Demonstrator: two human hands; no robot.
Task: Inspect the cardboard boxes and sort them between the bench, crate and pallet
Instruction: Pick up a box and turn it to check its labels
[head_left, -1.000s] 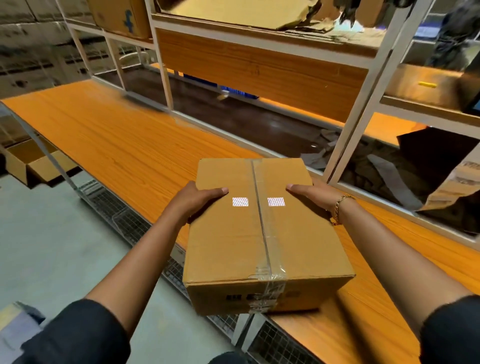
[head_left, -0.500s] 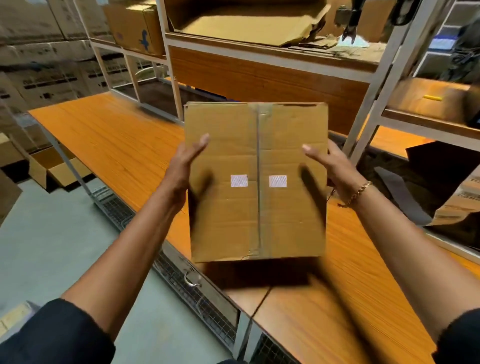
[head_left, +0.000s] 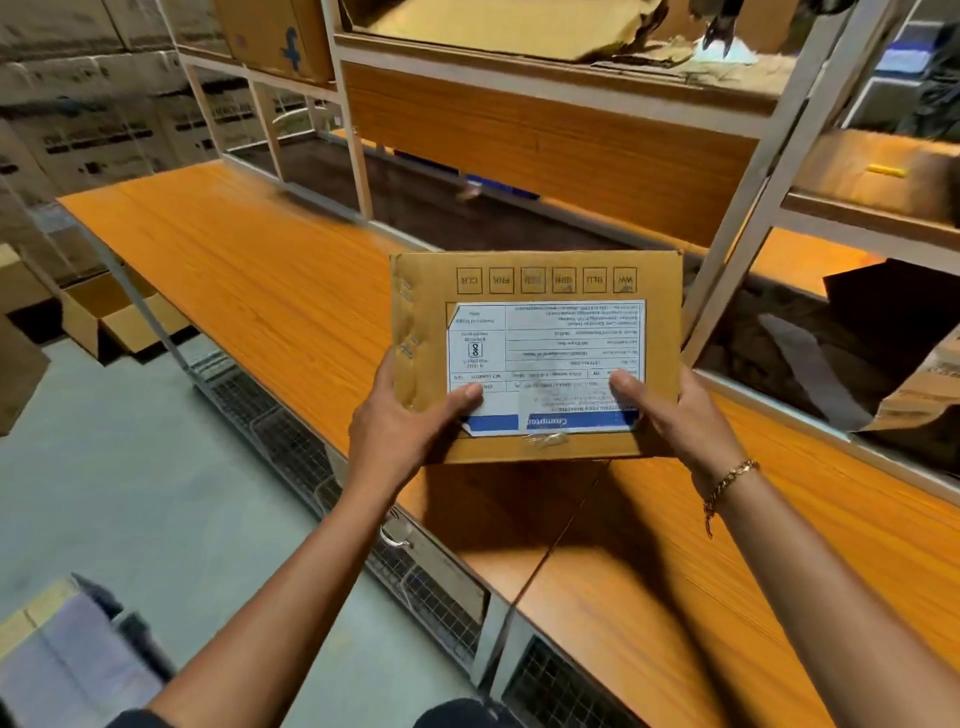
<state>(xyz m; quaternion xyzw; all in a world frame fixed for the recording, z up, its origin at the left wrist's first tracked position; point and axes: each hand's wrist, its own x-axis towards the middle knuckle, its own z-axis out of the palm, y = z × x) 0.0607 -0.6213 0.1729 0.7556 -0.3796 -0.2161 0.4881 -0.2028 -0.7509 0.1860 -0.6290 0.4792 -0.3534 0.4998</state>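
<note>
The cardboard box (head_left: 537, 358) is held clear of the orange wood-grain worktop (head_left: 260, 270), above its near edge, with a shadow on the surface beneath it. The face turned toward the camera carries a white and blue printed label (head_left: 571, 338), which reads upside down, and a row of printed squares along the top edge. The left hand (head_left: 400, 431) grips the lower left corner, thumb pressed on the label. The right hand (head_left: 675, 415) grips the lower right corner in the same manner; a gold chain bracelet (head_left: 727, 483) sits on that wrist. The remaining fingers of both hands are hidden behind the box. A white metal shelf frame (head_left: 737, 208) stands behind the worktop. An open carton (head_left: 111, 317) lies on the floor at left.
</note>
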